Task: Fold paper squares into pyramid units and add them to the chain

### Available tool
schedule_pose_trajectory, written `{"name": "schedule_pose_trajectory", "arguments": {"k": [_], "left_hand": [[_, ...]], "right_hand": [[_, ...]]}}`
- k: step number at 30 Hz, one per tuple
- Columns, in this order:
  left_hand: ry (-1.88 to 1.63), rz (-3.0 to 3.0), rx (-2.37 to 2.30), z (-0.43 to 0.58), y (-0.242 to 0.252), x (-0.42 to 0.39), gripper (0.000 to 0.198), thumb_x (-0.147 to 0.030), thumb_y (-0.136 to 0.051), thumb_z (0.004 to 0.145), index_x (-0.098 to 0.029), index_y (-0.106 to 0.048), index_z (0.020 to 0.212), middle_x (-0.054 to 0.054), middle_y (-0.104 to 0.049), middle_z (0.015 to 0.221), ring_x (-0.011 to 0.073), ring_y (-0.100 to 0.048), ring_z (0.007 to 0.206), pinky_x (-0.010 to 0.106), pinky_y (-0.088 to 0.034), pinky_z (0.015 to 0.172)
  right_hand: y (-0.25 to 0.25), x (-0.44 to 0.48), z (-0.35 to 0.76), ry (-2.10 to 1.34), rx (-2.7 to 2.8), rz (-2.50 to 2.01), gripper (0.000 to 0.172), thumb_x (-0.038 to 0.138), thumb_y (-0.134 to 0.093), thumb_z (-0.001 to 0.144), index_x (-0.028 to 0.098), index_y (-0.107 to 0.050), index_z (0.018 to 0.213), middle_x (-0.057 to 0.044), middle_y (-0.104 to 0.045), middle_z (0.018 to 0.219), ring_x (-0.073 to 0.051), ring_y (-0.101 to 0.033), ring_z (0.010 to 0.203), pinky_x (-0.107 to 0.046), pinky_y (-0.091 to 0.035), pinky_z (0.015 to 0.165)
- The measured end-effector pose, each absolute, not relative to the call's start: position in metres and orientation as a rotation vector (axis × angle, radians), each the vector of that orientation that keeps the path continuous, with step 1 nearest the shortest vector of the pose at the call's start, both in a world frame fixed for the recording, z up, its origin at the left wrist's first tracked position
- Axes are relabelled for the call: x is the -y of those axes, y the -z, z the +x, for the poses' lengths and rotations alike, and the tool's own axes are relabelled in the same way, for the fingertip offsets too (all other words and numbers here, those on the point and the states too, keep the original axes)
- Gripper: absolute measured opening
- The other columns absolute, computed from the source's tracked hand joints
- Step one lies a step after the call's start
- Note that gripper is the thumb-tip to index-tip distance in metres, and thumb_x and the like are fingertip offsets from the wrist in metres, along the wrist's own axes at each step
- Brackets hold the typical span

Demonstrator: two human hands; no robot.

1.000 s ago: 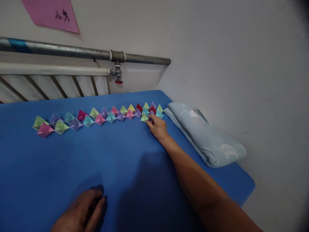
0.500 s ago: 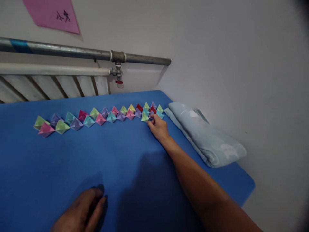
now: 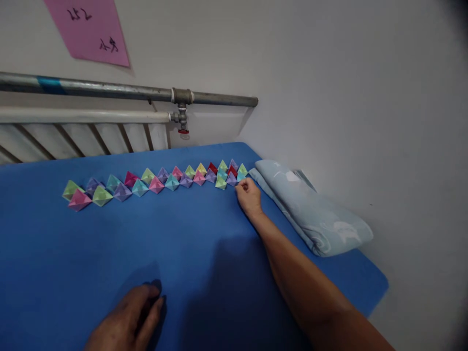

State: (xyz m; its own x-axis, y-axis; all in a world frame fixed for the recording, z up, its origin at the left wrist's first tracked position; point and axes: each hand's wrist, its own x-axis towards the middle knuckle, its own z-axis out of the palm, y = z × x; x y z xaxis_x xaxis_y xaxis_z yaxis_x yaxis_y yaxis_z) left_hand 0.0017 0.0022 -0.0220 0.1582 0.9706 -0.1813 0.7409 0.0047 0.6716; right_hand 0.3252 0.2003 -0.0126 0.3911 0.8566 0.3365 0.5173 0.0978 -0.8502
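Folded paper boats in several colours stand in rows on the blue surface; among them are a pink boat (image 3: pixel 79 200) at the left end and a yellow boat (image 3: pixel 201 168) further right. My right hand (image 3: pixel 249 197) is by the right end of the rows, its fingers drawn together. Close to its fingertips are a purple boat (image 3: pixel 231 180) and a light blue boat (image 3: pixel 241 176); whether anything is pinched there is hidden. Low in the view, my left hand (image 3: pixel 126 319) rests over the surface, loosely curled, with thumb and finger apart and nothing visible between them.
A folded pale blue blanket (image 3: pixel 314 209) lies on the blue surface (image 3: pixel 91 253) against the right wall. Behind the boats are a white radiator (image 3: pixel 80 139), a metal pipe (image 3: pixel 120 91) and a red-handled valve (image 3: pixel 183 130). A pink paper (image 3: pixel 91 34) hangs on the wall.
My right hand has shifted slightly right and towards me, uncovering the purple boat in the front row. The left hand keeps its pose. The view has tilted up a little.
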Motion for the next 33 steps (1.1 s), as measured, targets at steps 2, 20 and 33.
{"name": "schedule_pose_trajectory", "arguments": {"k": [2,20,33], "left_hand": [[-0.399,1.798,-1.599,-0.001,0.024,-0.004,0.035,-0.057,-0.050,0.082,-0.031,-0.068,0.098,0.001,-0.074,0.104,0.0228,-0.072,0.088,0.029,-0.060,0.072],[-0.564,1.930,-1.565,0.006,0.001,-0.015,0.031,-0.047,-0.042,0.082,-0.023,-0.062,0.075,0.000,-0.066,0.067,0.0166,-0.062,0.061,0.027,-0.047,0.060],[-0.720,1.938,-1.611,0.004,0.002,-0.013,0.029,-0.045,-0.043,0.078,-0.022,-0.061,0.077,0.001,-0.067,0.070,0.0177,-0.061,0.064,0.028,-0.045,0.064]], "right_hand": [[0.013,-0.202,0.327,-0.416,1.238,-1.559,0.007,0.029,-0.049,0.069,0.023,-0.045,0.067,0.005,-0.048,0.057,-0.014,-0.046,0.055,-0.024,-0.039,0.055],[0.007,-0.164,0.319,-0.552,1.230,-1.483,0.009,0.030,-0.049,0.066,0.024,-0.044,0.066,0.007,-0.045,0.054,-0.013,-0.044,0.053,-0.024,-0.037,0.053],[0.005,-0.059,0.293,-0.680,1.361,-1.406,0.006,0.027,-0.051,0.066,0.023,-0.047,0.064,0.006,-0.046,0.056,-0.012,-0.044,0.053,-0.022,-0.037,0.052]]}}
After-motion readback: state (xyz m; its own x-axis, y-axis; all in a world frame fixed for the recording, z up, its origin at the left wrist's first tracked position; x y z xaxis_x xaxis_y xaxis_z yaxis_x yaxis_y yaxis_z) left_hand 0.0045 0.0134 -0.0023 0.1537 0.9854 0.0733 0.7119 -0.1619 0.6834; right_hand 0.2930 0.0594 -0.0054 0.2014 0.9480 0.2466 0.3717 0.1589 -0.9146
